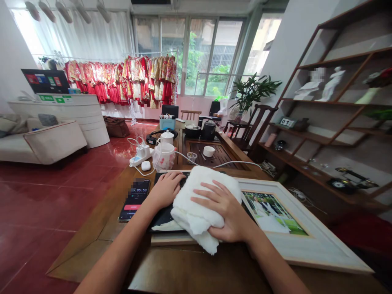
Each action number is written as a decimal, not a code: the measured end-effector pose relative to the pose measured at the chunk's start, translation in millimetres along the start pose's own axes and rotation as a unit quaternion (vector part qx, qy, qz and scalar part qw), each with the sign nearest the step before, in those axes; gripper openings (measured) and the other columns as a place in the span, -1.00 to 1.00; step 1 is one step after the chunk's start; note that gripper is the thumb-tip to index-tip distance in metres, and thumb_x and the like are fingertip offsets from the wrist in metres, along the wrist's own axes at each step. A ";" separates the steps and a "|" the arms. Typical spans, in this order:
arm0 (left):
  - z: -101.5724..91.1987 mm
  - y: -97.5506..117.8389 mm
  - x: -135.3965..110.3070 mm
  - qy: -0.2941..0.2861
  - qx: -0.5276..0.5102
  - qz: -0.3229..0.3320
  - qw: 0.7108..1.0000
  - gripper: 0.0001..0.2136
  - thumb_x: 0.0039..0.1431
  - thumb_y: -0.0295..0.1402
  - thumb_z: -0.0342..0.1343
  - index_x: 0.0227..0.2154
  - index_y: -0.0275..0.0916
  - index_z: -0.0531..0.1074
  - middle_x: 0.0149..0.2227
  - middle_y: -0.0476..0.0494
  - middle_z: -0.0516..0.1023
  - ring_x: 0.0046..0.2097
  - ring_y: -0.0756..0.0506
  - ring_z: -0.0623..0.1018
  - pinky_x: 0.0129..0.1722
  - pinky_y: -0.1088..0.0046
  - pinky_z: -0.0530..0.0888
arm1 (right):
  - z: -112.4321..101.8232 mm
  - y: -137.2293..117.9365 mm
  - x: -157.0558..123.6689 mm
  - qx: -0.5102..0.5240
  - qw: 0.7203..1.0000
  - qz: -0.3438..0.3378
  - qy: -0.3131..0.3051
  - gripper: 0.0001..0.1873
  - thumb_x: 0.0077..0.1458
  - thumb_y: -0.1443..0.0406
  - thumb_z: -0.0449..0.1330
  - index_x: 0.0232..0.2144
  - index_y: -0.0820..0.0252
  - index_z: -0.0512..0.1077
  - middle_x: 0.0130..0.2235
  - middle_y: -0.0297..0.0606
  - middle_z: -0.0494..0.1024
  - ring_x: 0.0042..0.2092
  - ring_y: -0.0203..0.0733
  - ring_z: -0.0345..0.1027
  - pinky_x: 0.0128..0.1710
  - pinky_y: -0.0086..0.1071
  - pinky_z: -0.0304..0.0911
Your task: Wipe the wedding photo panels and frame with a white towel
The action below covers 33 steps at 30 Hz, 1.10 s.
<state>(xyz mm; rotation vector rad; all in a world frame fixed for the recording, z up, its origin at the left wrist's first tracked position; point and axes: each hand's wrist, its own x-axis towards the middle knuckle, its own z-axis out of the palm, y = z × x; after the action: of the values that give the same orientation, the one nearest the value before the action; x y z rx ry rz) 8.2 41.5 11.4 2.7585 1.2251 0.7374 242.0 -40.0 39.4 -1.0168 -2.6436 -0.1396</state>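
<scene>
A folded white fluffy towel point(196, 204) lies bunched over a dark flat panel point(165, 218). My right hand point(225, 208) is on top of the towel, its fingers spread across the cloth and the thumb at the lower edge, gripping it. To the left, my left hand point(168, 188) rests flat on the panel's upper part, fingers stretched out, with the fingertips close to the towel. Beneath the panel a pale wooden frame edge point(171, 241) shows. Right of the towel lies a large white picture frame point(324, 241) with a photo of two people, partly covered by the towel and my arm.
A phone point(134, 200) with a timer lies left of the panel on the wooden table point(92, 245). Behind are an earbud case point(146, 165), a power strip point(141, 157), a wrapped white container point(164, 157), a white cup point(209, 151) and a cable point(232, 163).
</scene>
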 end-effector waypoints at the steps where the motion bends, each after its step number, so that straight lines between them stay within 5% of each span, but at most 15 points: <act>1: -0.3 0.2 0.1 -0.002 -0.001 0.000 1.000 -0.66 0.26 -0.49 -0.15 0.05 -0.11 0.28 0.11 -0.08 0.34 0.17 -0.10 0.28 0.16 0.25 0.21 | -0.7 0.0 0.2 0.005 1.000 0.000 -0.005 -0.22 -0.16 0.15 0.17 0.19 -0.07 0.21 0.21 -0.34 0.28 0.26 0.06 0.00 0.25 0.03 -0.26; 9: -2.3 1.2 0.0 -0.011 -0.006 -0.005 1.000 -0.65 0.27 -0.47 -0.16 0.07 -0.11 0.27 0.13 -0.08 0.33 0.19 -0.11 0.27 0.18 0.25 0.19 | -3.8 33.6 -18.8 -0.053 0.991 0.117 0.045 -0.36 -0.02 0.15 0.15 0.16 -0.02 0.25 0.18 -0.22 0.32 0.22 0.11 0.08 0.19 0.13 -0.13; 20: -0.3 0.5 0.4 -0.003 -0.002 0.000 1.000 -0.67 0.28 -0.47 -0.15 0.06 -0.11 0.28 0.12 -0.08 0.33 0.18 -0.11 0.27 0.16 0.26 0.21 | -1.5 -6.5 4.6 0.014 1.000 0.001 -0.017 -0.22 -0.15 0.12 0.18 0.20 -0.10 0.20 0.22 -0.36 0.26 0.27 0.09 -0.02 0.25 0.04 -0.31; 29: -2.3 1.0 0.4 -0.014 -0.009 -0.006 1.000 -0.63 0.26 -0.48 -0.16 0.08 -0.09 0.27 0.13 -0.07 0.33 0.19 -0.11 0.27 0.18 0.24 0.19 | -1.8 32.9 -16.7 -0.049 0.992 0.112 0.042 -0.35 -0.01 0.14 0.15 0.17 -0.03 0.23 0.19 -0.24 0.31 0.22 0.11 0.08 0.19 0.12 -0.14; 33: -2.5 1.7 0.4 -0.012 -0.008 -0.010 1.000 -0.64 0.26 -0.47 -0.15 0.08 -0.09 0.28 0.12 -0.08 0.34 0.18 -0.12 0.28 0.18 0.24 0.19 | 2.2 30.1 -14.7 -0.063 0.991 0.110 0.049 -0.34 -0.02 0.14 0.15 0.18 -0.04 0.23 0.19 -0.24 0.31 0.22 0.14 0.07 0.19 0.15 -0.17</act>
<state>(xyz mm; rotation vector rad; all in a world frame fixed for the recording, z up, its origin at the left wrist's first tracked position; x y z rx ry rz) 8.6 40.2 14.2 2.7297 1.2347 0.7070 271.9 -26.5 32.1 -1.2989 -2.4416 -0.3012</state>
